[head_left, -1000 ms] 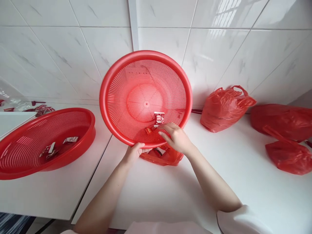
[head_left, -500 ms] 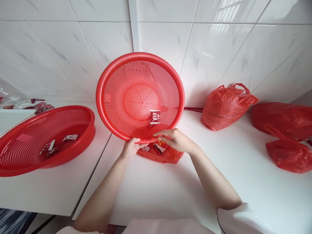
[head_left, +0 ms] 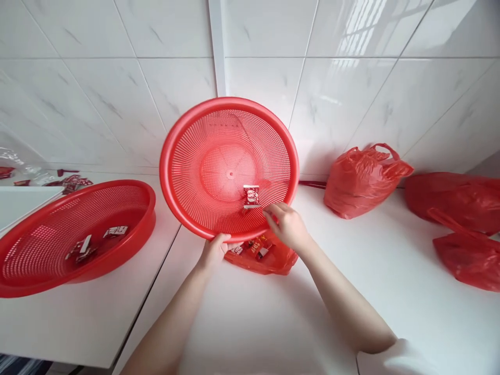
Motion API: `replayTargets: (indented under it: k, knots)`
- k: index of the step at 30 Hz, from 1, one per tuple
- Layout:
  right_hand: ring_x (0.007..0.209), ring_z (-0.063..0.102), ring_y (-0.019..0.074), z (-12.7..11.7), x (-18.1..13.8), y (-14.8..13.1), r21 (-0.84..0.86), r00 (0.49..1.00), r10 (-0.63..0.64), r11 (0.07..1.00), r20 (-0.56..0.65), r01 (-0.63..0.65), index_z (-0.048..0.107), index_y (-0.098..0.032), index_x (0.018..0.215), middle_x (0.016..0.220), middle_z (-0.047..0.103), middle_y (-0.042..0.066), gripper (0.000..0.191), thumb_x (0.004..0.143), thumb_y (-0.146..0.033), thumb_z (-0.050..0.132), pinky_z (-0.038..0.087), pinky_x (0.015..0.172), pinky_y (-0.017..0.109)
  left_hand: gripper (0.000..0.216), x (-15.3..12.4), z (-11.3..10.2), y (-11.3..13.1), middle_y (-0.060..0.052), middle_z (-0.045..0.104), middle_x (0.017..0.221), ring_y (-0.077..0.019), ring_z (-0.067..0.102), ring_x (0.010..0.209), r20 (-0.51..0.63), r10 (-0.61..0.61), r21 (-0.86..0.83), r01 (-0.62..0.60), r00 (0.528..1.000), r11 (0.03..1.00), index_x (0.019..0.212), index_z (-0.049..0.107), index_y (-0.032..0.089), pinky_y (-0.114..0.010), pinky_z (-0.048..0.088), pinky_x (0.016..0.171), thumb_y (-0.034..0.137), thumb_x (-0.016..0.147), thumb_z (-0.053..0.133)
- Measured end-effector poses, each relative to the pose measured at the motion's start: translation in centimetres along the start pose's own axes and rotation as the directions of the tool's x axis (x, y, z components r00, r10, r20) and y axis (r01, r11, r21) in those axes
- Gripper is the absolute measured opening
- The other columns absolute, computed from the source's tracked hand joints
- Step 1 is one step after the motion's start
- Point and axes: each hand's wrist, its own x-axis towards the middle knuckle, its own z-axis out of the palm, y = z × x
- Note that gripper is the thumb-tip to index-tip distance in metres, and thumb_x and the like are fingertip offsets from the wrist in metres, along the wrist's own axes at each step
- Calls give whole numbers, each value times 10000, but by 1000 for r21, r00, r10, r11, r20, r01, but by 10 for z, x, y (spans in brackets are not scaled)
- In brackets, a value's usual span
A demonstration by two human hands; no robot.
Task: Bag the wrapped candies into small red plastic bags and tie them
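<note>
My left hand (head_left: 214,251) is closed on the near rim of a red perforated plastic basket (head_left: 171,195), which is tipped toward me. One small red-and-white packet (head_left: 251,196) lies inside on its lower wall. Over the rim, at the right of that packet, is my right hand (head_left: 287,223), its fingers curved and apart with nothing visible between them. Directly beneath the rim, a red plastic bag (head_left: 273,265) lies with its mouth open on the white table. Several packets (head_left: 255,247) show in it, one red with yellow print.
At the left stands a second red basket (head_left: 136,245) with a few packets (head_left: 115,231) in it. A knotted red bag (head_left: 359,182) stands by the tiled wall, and more red bags (head_left: 453,203) lie at the far right. A seam (head_left: 146,297) runs between two tables.
My right hand has moved from the bag's mouth up and right toward the packet in the basket. A red packet with yellow print now lies in the bag. The view has tilted up slightly.
</note>
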Motion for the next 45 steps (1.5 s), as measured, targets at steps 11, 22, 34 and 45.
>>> replayTargets:
  k: [11,22,34,45]
  knots:
    - [1062,627,241,6,-6,-4,173,905,-247,965,346,197,624,-198,1198,1139,681,98,358,914,-397,538,430,1010,462,288,-7,6,-7,-97,700,1092,-320,638,1073,143,-83,60,75,986,995,1043,661,138,-507,529,900,140,770,571]
    - [665,635,157,-23,-1,0,378,942,32,911,334,-165,718,-186,890,749,704,32,428,952,-482,416,510,677,286,177,11,-13,8,-56,711,1030,-294,619,1106,-72,48,-44,-52,996,998,858,646,154,-503,513,946,125,684,641]
    - [1070,607,314,9,1,7,-197,928,363,907,-86,-373,428,-95,1341,1136,639,207,474,954,-370,426,499,804,406,207,-11,11,-19,-89,715,965,-319,631,1071,95,-102,109,91,990,990,917,683,127,-498,543,883,176,725,623]
    - [794,647,206,4,7,32,292,900,427,853,89,-433,586,-197,831,856,688,54,259,750,-420,687,480,697,312,202,-12,9,-17,-74,695,1056,-298,622,1076,142,-127,162,104,982,981,942,692,154,-479,555,870,189,763,607]
